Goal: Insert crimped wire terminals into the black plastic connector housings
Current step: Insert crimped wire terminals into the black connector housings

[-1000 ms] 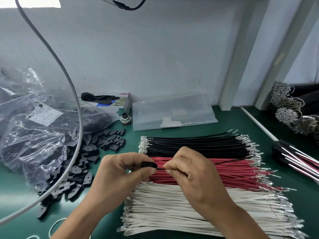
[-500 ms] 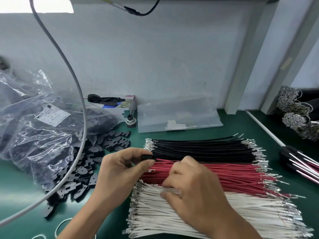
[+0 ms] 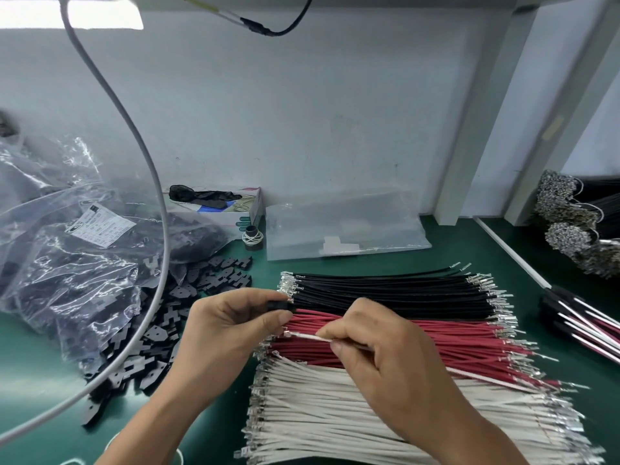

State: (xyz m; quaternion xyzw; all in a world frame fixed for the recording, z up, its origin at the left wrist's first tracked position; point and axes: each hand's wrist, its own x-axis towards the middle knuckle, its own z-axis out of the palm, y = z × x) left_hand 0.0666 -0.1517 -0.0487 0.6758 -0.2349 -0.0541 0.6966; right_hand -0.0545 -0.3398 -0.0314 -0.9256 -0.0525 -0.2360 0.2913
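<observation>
The left hand pinches a small black plastic connector housing. The right hand pinches a thin white crimped wire, its long axis and terminal pointing toward ten o'clock, just below the housing.

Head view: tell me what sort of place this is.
Probably a wire-harness assembly bench in a workshop: sorted rows of black wires, red wires and white wires, plus a bag of black plastic parts.
</observation>
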